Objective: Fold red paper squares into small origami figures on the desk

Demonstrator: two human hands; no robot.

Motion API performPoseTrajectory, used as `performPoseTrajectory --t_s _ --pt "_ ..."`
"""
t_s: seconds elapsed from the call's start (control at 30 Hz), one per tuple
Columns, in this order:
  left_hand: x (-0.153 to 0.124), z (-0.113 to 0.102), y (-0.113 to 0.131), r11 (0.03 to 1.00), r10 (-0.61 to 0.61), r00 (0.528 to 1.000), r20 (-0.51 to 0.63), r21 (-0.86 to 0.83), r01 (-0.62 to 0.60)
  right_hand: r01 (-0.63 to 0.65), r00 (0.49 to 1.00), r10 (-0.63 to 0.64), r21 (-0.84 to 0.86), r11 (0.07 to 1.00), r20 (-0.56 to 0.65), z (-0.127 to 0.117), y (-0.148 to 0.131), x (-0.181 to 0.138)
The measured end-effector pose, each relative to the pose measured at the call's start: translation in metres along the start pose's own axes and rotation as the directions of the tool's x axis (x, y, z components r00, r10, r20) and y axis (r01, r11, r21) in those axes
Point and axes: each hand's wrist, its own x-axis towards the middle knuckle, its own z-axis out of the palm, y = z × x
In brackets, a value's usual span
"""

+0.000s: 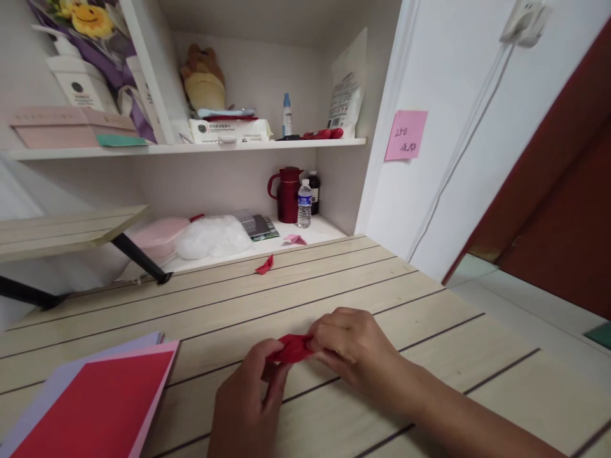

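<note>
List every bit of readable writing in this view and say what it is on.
"250": handwritten top line on the pink sticky note; the line below is illegible.
White pouch, tissue pack, pump bottle, water bottle: print too small to read.
Red paper in both hands: no writing.

Single view, head-worn camera, looks forward and down from above near edge of wooden surface. Close range: hands sit low in centre of picture, forearms enter from bottom edge. View tilted, surface planks run diagonally. Faces recessed shelf alcove at far side; white wall and red door to right. No second view.
</note>
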Motion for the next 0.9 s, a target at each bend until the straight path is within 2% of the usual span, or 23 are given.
performPoseTrajectory --t_s 0.1,0.2,0.27,0.47,0.57,0.7,0.9 --pt "0.002 -0.002 0.002 1.000 0.020 0.999 0.025 -0.022 -0.020 -0.088 0.996 0.087 0.046 0.995 0.028 0.002 0.002 0.000" --pt "0.002 -0.003 0.003 0.999 0.033 0.999 -0.029 -0.010 -0.034 -0.147 0.989 0.147 0.141 0.979 0.011 0.002 0.002 0.000" --pt "0.001 -0.002 0.001 0.998 0.069 0.996 -0.061 0.014 -0.068 -0.150 0.988 0.152 0.138 0.979 -0.005 0.002 0.001 0.000" --pt "0.000 0.000 -0.003 0.995 0.075 0.995 -0.069 0.073 -0.070 0.058 0.996 -0.068 -0.158 0.986 -0.056 0.000 -0.004 0.000" --pt "0.001 0.000 -0.002 0.986 0.148 0.987 -0.056 0.091 -0.142 0.106 0.987 -0.129 -0.216 0.971 -0.096 -0.001 -0.006 -0.001" --pt "0.002 -0.002 -0.002 0.964 0.251 0.967 -0.033 0.098 -0.247 0.092 0.985 -0.110 -0.137 0.986 -0.132 -0.002 -0.009 0.000" --pt "-0.001 -0.001 -0.001 0.966 0.257 0.964 -0.069 0.045 -0.254 0.004 0.994 -0.002 0.016 1.000 -0.110 -0.001 -0.010 0.002"
